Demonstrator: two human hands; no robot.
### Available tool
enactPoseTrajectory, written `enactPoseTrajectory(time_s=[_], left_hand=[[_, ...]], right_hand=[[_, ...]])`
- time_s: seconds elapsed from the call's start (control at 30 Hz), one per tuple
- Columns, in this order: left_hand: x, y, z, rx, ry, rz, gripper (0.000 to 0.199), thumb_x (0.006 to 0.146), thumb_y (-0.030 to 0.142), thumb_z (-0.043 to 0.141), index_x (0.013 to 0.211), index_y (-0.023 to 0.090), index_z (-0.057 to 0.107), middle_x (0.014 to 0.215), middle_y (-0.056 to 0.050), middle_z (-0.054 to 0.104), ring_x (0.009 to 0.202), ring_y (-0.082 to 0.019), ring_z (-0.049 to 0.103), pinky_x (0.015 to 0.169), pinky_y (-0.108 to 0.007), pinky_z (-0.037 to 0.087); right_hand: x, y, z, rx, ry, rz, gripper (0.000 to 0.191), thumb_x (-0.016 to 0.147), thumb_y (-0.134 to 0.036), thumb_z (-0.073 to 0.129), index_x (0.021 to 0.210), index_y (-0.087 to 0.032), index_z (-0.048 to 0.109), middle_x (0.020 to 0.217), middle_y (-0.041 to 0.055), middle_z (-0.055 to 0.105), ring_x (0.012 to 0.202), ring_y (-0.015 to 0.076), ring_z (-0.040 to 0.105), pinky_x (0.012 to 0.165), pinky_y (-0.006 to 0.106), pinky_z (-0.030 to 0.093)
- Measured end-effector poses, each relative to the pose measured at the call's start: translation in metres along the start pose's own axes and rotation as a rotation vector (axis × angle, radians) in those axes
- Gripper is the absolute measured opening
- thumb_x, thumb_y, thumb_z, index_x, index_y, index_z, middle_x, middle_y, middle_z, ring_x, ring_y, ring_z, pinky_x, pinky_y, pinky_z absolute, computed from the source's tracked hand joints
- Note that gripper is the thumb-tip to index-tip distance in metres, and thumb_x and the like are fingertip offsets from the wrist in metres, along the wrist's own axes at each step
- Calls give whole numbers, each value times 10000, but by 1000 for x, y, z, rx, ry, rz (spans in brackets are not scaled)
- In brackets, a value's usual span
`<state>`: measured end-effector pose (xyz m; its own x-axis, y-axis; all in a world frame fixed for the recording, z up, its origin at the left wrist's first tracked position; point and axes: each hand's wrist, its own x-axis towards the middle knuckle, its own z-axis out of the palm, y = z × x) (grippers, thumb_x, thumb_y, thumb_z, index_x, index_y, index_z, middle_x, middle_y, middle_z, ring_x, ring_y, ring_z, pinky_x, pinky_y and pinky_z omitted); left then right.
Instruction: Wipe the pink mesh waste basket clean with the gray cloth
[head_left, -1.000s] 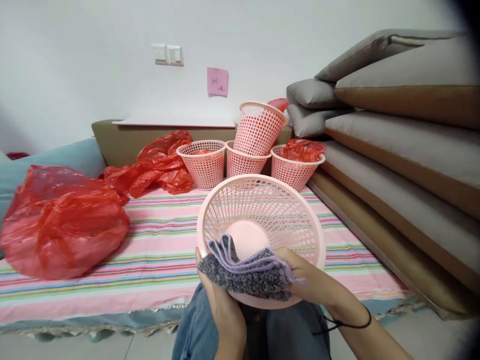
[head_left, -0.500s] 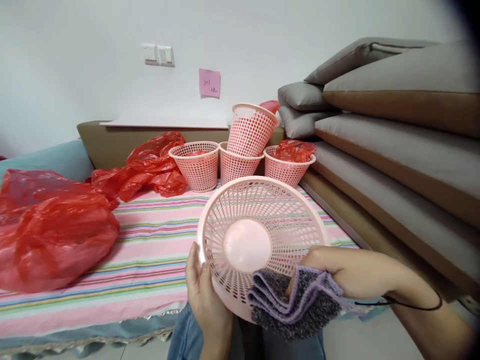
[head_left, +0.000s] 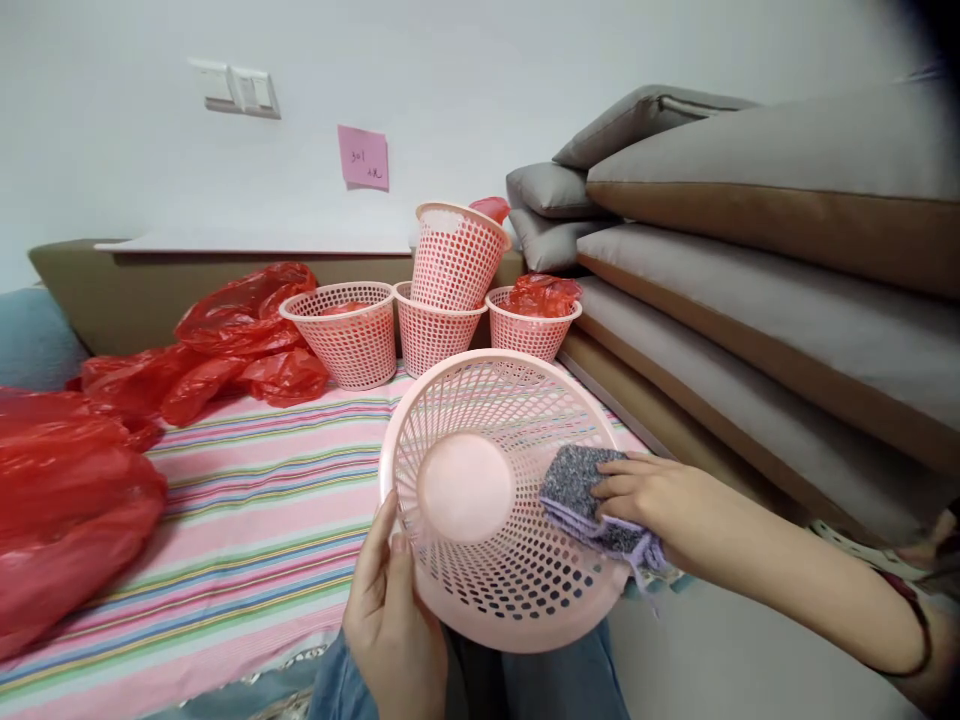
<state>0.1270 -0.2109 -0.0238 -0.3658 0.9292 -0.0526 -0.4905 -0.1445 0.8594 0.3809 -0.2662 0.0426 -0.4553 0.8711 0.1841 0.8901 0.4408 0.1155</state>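
A pink plastic basket (head_left: 466, 487) is tilted above my lap, its open top facing me. My left hand (head_left: 394, 610) grips its rim at the lower left, thumb on the near side. On the right, my right hand (head_left: 645, 500) holds a folded grey cloth (head_left: 574, 485) with purple edging, pressed against the inner wall near the right rim. The cloth hides part of the basket's holes.
Behind stand three pink baskets (head_left: 352, 345), with another basket (head_left: 457, 260) tilted in the middle one. Red plastic bags (head_left: 67, 510) lie left on the striped cloth (head_left: 285, 500). Grey cushions (head_left: 750, 210) are stacked at right.
My right hand and the cloth have moved from the basket's lower front up to its right inner wall. The view has turned right, so the background sits further left.
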Motion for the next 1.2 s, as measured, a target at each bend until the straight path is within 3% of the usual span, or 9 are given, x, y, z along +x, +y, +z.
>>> enactPoseTrajectory(time_s=[0.13, 0.27, 0.47, 0.57, 0.73, 0.87, 1.03, 1.2], left_hand=[[2, -5, -5, 143, -94, 65, 427, 831, 382, 716, 1244, 278, 681, 1366, -43, 636, 1308, -249, 546, 1133, -378, 398], [6, -8, -2, 305, -39, 182, 438, 856, 364, 691, 1282, 267, 658, 1369, -53, 633, 1280, -244, 574, 1090, -356, 456], [4, -14, 8, 300, 58, 223, 465, 868, 399, 665, 1303, 239, 642, 1333, -77, 655, 1217, -247, 618, 1076, -376, 465], [-2, -18, 8, 304, 57, 214, 475, 870, 404, 655, 1314, 238, 632, 1307, -75, 668, 1167, -237, 641, 1040, -358, 484], [-10, -21, 3, 299, 26, 164, 496, 877, 414, 640, 1344, 254, 601, 1269, -66, 680, 1141, -235, 651, 1000, -351, 502], [-14, -18, 3, 297, 7, 181, 480, 882, 425, 638, 1322, 233, 614, 1290, -72, 669, 1151, -235, 648, 987, -330, 507], [-16, -15, 4, 240, 34, 155, 483, 867, 428, 670, 1313, 252, 613, 1358, -62, 629, 1189, -253, 627, 1009, -359, 497], [-6, -16, 1, 215, 58, 212, 470, 877, 387, 665, 1317, 233, 600, 1385, -81, 607, 1280, -257, 563, 1102, -400, 428]], right_hand=[[-2, 26, 14, -214, 63, -30, 240, 782, -62, 624, 911, -225, 744, 1025, 61, 754, 1092, 278, 644, 1004, 458, 473], [-5, 27, 12, -223, 90, -25, 284, 775, -27, 579, 942, -194, 736, 1079, 87, 744, 1103, 302, 635, 1014, 501, 464], [-7, -29, -2, 434, -157, 19, 564, 662, 38, 477, 1120, -213, 689, 1063, 60, 738, 984, 193, 676, 869, 292, 515], [2, -57, -1, 734, -208, 37, 605, 667, 39, 430, 1164, -214, 666, 1056, 49, 735, 990, 176, 670, 851, 260, 503], [27, -86, 7, 1140, -89, 132, 424, 762, -26, 465, 1071, -205, 694, 983, 13, 737, 923, 180, 648, 831, 260, 493], [41, -96, 12, 1333, 64, 273, 276, 845, -143, 532, 1067, -170, 694, 978, 18, 727, 919, 193, 624, 825, 276, 488], [34, -99, 15, 1336, -7, 181, 360, 812, -100, 521, 1113, -182, 699, 942, 9, 736, 903, 179, 636, 833, 264, 493], [14, -80, 9, 1073, -103, 8, 589, 690, 25, 420, 1160, -212, 684, 1020, 35, 737, 974, 165, 666, 870, 261, 499]])
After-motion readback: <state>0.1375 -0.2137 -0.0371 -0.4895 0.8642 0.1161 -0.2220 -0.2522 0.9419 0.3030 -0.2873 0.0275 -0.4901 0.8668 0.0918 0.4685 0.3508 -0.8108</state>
